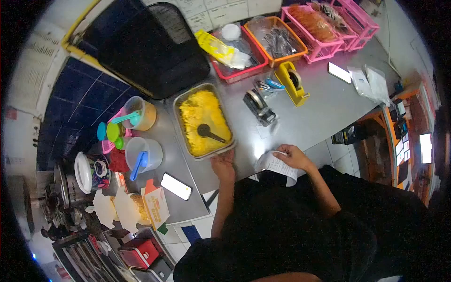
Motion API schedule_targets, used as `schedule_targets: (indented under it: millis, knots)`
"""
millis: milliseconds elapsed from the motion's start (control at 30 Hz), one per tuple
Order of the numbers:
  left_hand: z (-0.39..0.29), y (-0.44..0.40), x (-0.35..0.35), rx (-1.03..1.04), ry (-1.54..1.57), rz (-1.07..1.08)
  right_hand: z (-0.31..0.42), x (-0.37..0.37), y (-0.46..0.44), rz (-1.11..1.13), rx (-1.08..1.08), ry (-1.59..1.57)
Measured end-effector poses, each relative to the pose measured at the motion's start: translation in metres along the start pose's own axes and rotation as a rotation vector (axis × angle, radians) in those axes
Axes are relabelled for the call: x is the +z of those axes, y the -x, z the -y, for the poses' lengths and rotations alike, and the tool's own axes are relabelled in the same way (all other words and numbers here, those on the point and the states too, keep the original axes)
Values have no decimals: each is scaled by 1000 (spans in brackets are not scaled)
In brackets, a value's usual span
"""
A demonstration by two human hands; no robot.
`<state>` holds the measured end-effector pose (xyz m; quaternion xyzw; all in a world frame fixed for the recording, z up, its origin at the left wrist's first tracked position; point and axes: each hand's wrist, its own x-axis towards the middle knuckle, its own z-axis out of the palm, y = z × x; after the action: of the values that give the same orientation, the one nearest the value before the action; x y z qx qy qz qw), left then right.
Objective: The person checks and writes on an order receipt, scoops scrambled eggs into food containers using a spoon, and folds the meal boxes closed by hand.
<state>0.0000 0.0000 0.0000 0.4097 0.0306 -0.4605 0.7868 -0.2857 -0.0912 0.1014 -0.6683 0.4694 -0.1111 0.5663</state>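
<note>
My left hand (223,167) is at the near edge of a rectangular tray (177,123), its fingers at the rim and partly hidden beneath it. Crumbly yellow food (201,113) fills much of the tray, and a dark spoon (211,133) lies on the food. In my right hand (292,157) is a printed paper slip (277,165), pinched at its upper part and curling down over the counter's front edge. Beyond the hands, a black tape dispenser (260,108) rests on the metal counter.
A yellow tape dispenser (292,84), a red basket (240,74) and an orange basket (277,61) stand at the back. To the left are tubs with a blue spoon (138,165) and a teal spoon (127,117), a phone (176,186) and open food boxes (155,207).
</note>
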Motion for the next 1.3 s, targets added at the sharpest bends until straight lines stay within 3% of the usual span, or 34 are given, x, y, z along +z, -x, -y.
schedule_targets:
  millis: [67, 100, 200, 300, 367, 467, 567, 600, 633, 700, 767, 833, 933, 1067, 1100, 1133, 1167, 1200, 1233, 1300]
  knots:
    - [-53, 7, 5, 108, -130, -68, 16, 14, 10, 72, 61, -75]
    - [20, -18, 51, 55, -51, -66, -9, -77, 3, 66, 81, -41]
    - [-17, -66, 29, 72, -91, -37, -15, -86, 0, 116, 81, -166]
    - [-34, -98, 32, 91, -168, 15, -8, -112, 9, 0, 217, -288]
    - [-35, -109, 51, 120, -203, -102, -22, -133, 12, -96, 214, -180]
    - [-34, -122, 48, 38, -133, -168, -36, -152, 9, -238, 297, -223]
    - [-9, -80, 58, -161, -247, -218, -51, -174, 3, -215, 150, -521]
    - [5, -51, 72, -195, -414, -28, -69, -180, 2, -199, 53, -786]
    - [23, -22, 94, -226, -574, 169, -78, -187, -1, -276, 78, -737]
    - [64, 18, 146, -483, -855, 375, -87, -189, -16, -429, 114, -638]
    - [116, 35, 173, -677, -829, 667, -113, -181, -35, -504, 121, -238]
    - [161, 44, 200, -749, -808, 644, -159, -169, -44, -472, 150, -230]
    - [215, 36, 203, -559, -964, 604, -187, -169, -49, -397, 156, -208]
    - [201, 17, 206, -405, -911, 543, -190, -175, -51, -351, 161, -103]
    - [184, -3, 200, -316, -901, 529, -195, -176, -54, -343, 138, -85]
    - [155, -18, 206, -89, -865, 466, -198, -175, -56, -334, 117, -69]
    - [109, 1, 247, -47, -713, 274, -195, -177, -57, -322, 117, -71]
    - [75, -34, 229, 199, -867, 373, -186, -181, -56, -306, 121, -70]
    - [42, -33, 254, 320, -825, 152, -179, -184, -53, -288, 125, -69]
    - [-14, -24, 287, 418, -911, 147, -173, -189, -52, -268, 153, -55]
